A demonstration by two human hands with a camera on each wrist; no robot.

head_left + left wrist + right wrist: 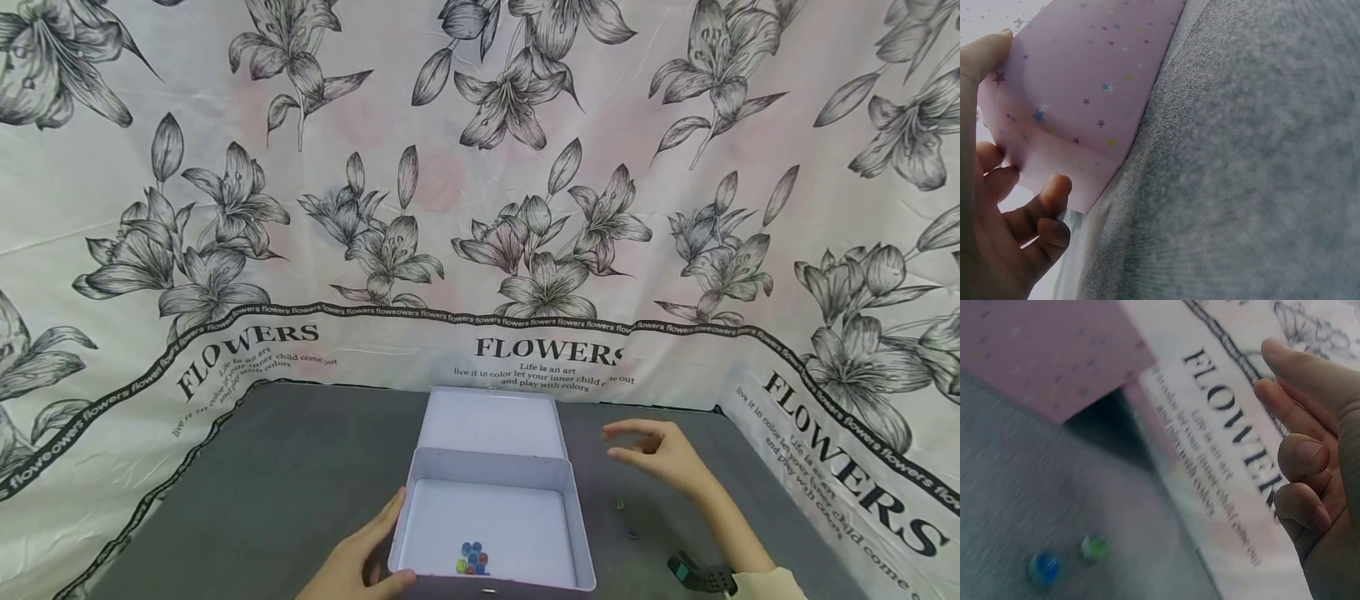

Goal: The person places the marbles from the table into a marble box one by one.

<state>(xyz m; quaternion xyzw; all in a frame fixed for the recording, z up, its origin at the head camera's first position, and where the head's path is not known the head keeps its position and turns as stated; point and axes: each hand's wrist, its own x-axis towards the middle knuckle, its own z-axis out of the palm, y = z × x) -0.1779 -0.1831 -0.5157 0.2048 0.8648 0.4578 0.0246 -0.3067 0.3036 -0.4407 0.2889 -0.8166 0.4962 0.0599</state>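
An open box [491, 508] with a pale inside stands at the table's front, its lid [491, 423] folded back. Outside it is pink with small coloured stars. Several glass marbles [472, 558], blue, red and yellow-green, lie together near its front wall. My left hand [358, 557] grips the box's front left corner, thumb at the front and fingers along the side. Right of the box my right hand [663, 454] hovers over the table, fingers loosely bent, nothing showing between thumb and forefinger. A green marble [1094, 547] and a blue marble [1045, 569] lie on the table below it.
A grey cloth covers the table [285, 483]. Behind and at both sides hangs a white curtain [390, 275] with printed lilies and lettering. A dark band with a green-faced device [697, 573] is on my right wrist.
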